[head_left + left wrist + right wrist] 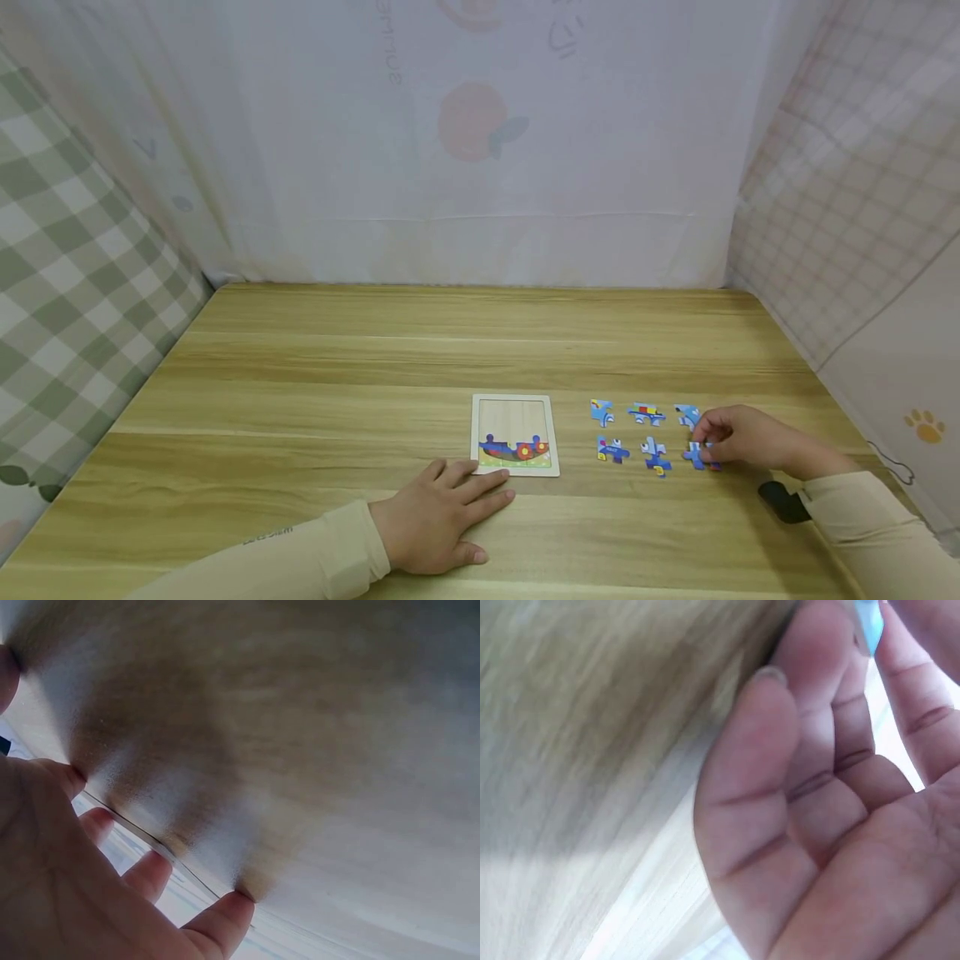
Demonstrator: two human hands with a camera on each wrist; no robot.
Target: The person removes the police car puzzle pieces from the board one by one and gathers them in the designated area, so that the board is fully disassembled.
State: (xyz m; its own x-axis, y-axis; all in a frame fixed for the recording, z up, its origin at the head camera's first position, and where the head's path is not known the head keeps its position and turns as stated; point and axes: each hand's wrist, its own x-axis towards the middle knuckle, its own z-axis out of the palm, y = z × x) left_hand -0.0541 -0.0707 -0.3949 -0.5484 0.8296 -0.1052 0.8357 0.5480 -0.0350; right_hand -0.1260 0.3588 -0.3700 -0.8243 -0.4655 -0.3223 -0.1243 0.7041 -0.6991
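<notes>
Puzzle barely started: the puzzle board (515,435) sits lower centre of the head view on the wooden table (375,367), with only its bottom row filled (a blue and red strip along the near edge); the upper part is bare wood. Six loose pieces (647,413) lie in two rows of three at lower right, well apart from the board, so most of the job looks left.

Left hand (438,521) lies flat, fingers straight and spread, fingertips touching the board's near-left corner, holding nothing. In the left wrist view the fingertips (225,915) press along an edge.

Right hand (738,437) has fingers curled onto the blue piece (700,455) at the right end of the near row, seemingly pinching it; the right wrist view shows a blue sliver (868,626) between the fingers.

That piece lies flat on the table, long axis roughly left-right in the frame (mostly hidden, so facing is unclear). The board's long axis runs near-to-far, picture upright toward the person.
</notes>
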